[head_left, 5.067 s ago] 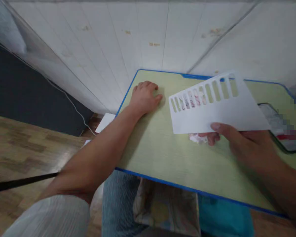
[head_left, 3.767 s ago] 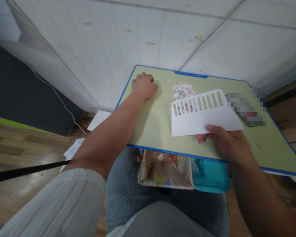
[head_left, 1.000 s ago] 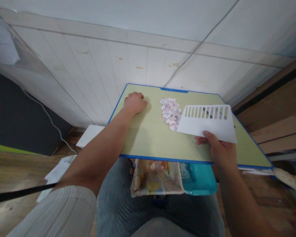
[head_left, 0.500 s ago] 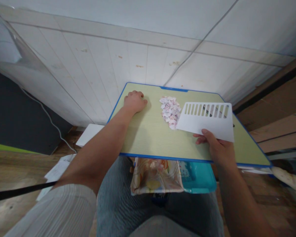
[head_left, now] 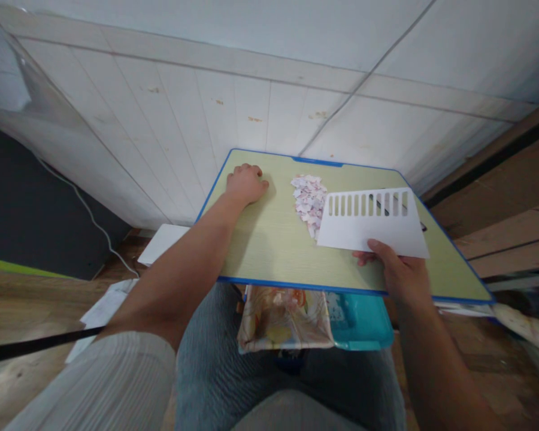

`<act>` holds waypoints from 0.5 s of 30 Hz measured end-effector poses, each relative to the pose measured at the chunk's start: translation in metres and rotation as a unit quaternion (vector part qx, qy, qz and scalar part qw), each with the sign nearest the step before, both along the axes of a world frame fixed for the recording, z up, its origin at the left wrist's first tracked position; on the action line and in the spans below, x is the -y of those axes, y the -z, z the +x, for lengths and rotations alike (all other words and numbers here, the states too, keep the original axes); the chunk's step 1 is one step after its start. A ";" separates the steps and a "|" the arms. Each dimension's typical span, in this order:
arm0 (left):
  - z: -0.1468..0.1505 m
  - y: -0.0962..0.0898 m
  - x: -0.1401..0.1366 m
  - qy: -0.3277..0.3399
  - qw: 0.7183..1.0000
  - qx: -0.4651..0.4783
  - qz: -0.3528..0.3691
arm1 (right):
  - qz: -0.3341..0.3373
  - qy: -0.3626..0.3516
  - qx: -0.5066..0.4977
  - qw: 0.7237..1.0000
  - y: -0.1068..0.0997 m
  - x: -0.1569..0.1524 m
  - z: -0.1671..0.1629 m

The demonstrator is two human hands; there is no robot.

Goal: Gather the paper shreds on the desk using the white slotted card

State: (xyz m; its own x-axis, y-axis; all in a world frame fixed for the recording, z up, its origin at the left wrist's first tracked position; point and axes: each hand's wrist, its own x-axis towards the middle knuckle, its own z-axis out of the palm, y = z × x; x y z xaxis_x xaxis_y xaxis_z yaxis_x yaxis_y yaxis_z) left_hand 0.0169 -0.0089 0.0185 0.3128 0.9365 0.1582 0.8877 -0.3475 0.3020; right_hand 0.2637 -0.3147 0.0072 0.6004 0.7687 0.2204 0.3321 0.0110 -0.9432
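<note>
My right hand (head_left: 397,269) grips the near edge of a white slotted sheet (head_left: 363,232), thumb on top and fingers underneath. A row of slots runs along the sheet's far side. Its left edge overlaps or touches the right side of a pile of torn paper bits (head_left: 308,197), white with pinkish marks. To the left of the pile, my left hand (head_left: 246,184) rests on the tabletop with its fingers curled in and nothing visible in them. Both hands are over a pale yellow-green table (head_left: 269,251) with a blue rim.
Below the table's near edge, a patterned, lined box (head_left: 285,323) and a turquoise plastic tray (head_left: 363,323) sit by my lap. Dark slim items (head_left: 381,203), partly hidden, show through the slots. A white wall stands behind the table; a cable (head_left: 341,108) runs down it.
The slotted sheet has turned slightly, its left end coming down and a little left against the paper bits. My right hand has hardly shifted; my left hand stays in place.
</note>
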 end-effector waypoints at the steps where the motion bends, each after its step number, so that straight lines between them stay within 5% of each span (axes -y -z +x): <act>1: 0.000 -0.001 0.000 0.000 1.000 -0.001 -0.001 | -0.001 0.003 -0.001 1.000 -0.001 0.000 -0.001; 15: 0.000 -0.001 0.001 0.001 1.000 0.005 0.000 | -0.004 -0.036 0.053 0.998 -0.001 0.007 0.000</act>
